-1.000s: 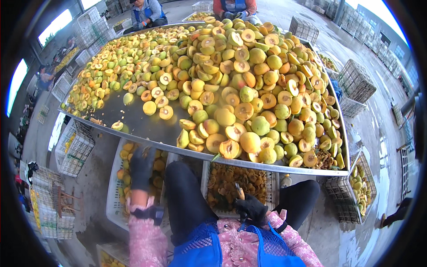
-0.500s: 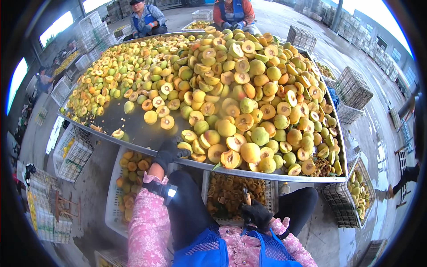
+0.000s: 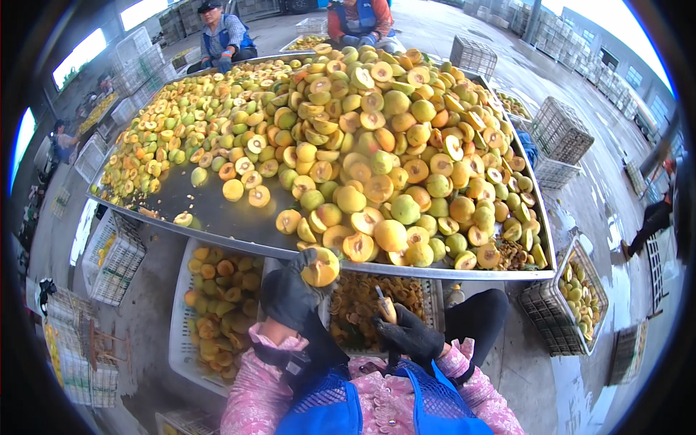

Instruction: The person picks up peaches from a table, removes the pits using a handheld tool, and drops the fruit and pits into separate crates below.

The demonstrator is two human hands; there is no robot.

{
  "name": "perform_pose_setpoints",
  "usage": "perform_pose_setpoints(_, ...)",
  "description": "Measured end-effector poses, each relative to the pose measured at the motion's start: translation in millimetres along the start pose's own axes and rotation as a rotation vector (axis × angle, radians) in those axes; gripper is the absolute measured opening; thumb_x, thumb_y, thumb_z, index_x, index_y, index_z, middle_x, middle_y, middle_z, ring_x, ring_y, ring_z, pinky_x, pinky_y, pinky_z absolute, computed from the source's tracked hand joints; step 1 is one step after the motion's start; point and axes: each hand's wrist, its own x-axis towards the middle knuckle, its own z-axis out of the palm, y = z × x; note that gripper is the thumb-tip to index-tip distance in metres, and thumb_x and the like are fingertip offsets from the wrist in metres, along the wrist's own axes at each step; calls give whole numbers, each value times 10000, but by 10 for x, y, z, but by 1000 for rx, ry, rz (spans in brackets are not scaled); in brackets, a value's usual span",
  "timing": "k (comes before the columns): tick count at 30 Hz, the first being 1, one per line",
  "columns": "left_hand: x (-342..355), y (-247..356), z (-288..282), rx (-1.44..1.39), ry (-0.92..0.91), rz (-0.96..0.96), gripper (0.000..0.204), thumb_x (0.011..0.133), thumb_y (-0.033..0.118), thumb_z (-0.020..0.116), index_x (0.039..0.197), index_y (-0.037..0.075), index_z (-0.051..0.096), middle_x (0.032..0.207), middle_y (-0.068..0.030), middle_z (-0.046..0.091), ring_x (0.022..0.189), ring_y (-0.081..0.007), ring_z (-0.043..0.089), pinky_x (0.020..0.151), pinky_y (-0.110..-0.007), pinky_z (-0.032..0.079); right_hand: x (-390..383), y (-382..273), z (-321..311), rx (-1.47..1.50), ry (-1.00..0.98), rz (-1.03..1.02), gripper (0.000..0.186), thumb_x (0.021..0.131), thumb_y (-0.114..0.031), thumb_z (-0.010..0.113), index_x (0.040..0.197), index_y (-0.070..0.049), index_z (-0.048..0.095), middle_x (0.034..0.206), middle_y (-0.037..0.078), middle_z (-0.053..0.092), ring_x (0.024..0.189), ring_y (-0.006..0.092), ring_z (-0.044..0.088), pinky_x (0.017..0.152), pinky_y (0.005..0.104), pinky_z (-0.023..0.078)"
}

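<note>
In a dark glove, my left hand (image 3: 291, 290) is closed around a yellow peach half (image 3: 321, 268), just off the near edge of the metal table (image 3: 239, 245). My right hand (image 3: 412, 335), also gloved, grips a short wooden-handled tool (image 3: 388, 310) with a thin metal tip pointing up. It is over a crate of brown scraps (image 3: 362, 315) between my knees. A big heap of peaches (image 3: 391, 188), many cut in half with brown centres, covers much of the tabletop.
Below the table at left stands a white crate (image 3: 177, 341) with peaches inside. Another filled crate (image 3: 540, 326) sits by the table's right corner. Two people (image 3: 221, 36) (image 3: 359, 22) sit at the far side. Stacked crates (image 3: 562, 134) stand on the wet floor.
My left hand has come back from the table edge toward me and now holds a peach half. My right hand has risen slightly with the tool. The view has shifted a little.
</note>
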Motion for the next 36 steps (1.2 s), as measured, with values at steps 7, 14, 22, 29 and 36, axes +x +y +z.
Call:
perform_pose_setpoints(7, -228, -253, 404, 188, -99, 212, 273, 899, 116, 481, 1139, -13, 469, 1084, -168, 566, 978, -249, 582, 816, -359, 518, -77, -161, 70, 134, 6, 61, 281, 904, -266, 527, 1058, -53, 427, 755, 36, 508, 478, 118, 544, 440, 244, 485)
perform_pose_setpoints(14, -290, -439, 367, 348, -206, 274, 290, 888, 36, 450, 1172, -20, 469, 1128, -119, 554, 1015, -200, 555, 885, -339, 469, -99, -138, 113, 141, 49, 83, 272, 906, -254, 521, 1045, -36, 437, 762, 33, 503, 488, 110, 546, 440, 237, 485)
perform_pose_setpoints(22, -331, -497, 384, -297, -162, -61, 283, 887, 12, 418, 1154, -38, 498, 1140, -112, 547, 1029, -173, 535, 921, -292, 422, -56, -82, 218, 12, 45, 59, 215, 915, -191, 470, 1033, -19, 418, 733, 24, 488, 488, 88, 515, 433, 226, 445)
perform_pose_setpoints(29, -333, -638, 437, -23, -152, 90, 317, 923, 159, 408, 1185, -11, 459, 1141, -152, 544, 1023, -218, 545, 906, -328, 439, 7, -41, 253, -69, 39, 99, 293, 890, -157, 487, 1120, 3, 398, 760, 70, 514, 507, 123, 531, 430, 255, 444)
perform_pose_setpoints(36, -230, -974, 375, -374, -13, 11, 373, 912, 315, 438, 1129, 14, 474, 1131, -177, 546, 940, -282, 570, 809, -426, 496, 74, 59, 293, -349, 138, 46, 350, 870, -156, 486, 1172, -21, 372, 764, 124, 536, 559, 189, 570, 457, 312, 465)
